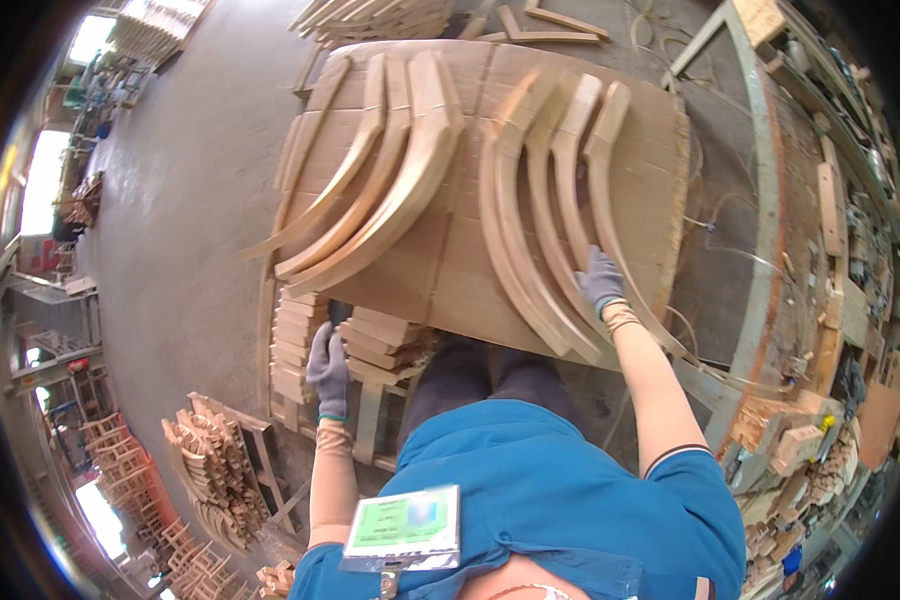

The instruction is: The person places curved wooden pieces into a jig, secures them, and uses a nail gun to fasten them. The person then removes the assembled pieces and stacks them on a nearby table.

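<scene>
Curved wooden pieces lie in two groups on a brown cardboard sheet [440, 270] in front of me. They bow in opposite ways, with a left group [410, 170] and a right group [515, 190]. My right hand [600, 280], in a grey glove, is closed at the lower part of a curved wooden piece [570, 150] in the right group. Beside it, the outermost curved piece [605, 180] runs down past my wrist. My left hand [328, 372], also gloved, has its fingers stretched out and apart, holding nothing. It is next to stacked wooden blocks [375, 340] below the cardboard's near edge.
More stacked wood [375, 18] stands beyond the cardboard. At lower left, a pallet [260, 450] stands by a pile of curved wooden parts [210, 470]. A metal frame [765, 200] and a cluttered heap of offcuts [810, 440] line the right side. Thin hoses [710, 225] trail there.
</scene>
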Demonstrator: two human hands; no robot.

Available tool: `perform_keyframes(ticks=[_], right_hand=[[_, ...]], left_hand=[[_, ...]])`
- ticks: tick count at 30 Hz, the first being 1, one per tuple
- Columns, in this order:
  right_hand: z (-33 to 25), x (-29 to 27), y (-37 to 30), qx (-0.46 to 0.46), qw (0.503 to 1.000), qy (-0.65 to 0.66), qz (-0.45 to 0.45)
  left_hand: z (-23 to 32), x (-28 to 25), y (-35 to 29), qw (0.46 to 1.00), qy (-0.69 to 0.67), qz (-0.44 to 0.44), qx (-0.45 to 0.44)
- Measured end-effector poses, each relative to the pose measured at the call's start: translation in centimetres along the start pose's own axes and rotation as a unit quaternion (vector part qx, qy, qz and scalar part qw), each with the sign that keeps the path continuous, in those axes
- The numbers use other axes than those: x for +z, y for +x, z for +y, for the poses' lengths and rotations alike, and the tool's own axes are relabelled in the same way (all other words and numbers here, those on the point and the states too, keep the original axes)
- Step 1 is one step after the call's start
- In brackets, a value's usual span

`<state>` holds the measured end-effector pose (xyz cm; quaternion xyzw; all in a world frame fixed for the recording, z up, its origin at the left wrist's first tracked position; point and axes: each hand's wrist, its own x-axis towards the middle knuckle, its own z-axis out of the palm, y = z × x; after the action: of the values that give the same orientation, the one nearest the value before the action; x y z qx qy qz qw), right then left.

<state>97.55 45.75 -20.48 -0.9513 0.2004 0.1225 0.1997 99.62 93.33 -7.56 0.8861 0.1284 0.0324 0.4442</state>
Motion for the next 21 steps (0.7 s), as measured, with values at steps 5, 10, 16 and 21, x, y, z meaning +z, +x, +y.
perform_keyframes(ticks=[5,10,16,21], right_hand=[[-1.9,-1.9,0.3,0.028,0.999,0.000,0.022],[-7.6,-11.9,-1.6,0.108,0.994,-0.023,-0.020],[-9.9,-19.7,-4.4,0.067,0.976,0.178,0.106],[-10.5,-20.6,-9.1,0.102,0.934,0.314,0.139]], left_hand=[[1.5,1.6,12.0,0.986,0.075,-0.001,0.150],[1.0,7.2,22.0,0.931,0.279,-0.102,0.211],[1.0,16.0,27.3,0.869,0.423,-0.232,0.110],[3.2,14.2,29.0,0.895,0.373,-0.231,0.086]])
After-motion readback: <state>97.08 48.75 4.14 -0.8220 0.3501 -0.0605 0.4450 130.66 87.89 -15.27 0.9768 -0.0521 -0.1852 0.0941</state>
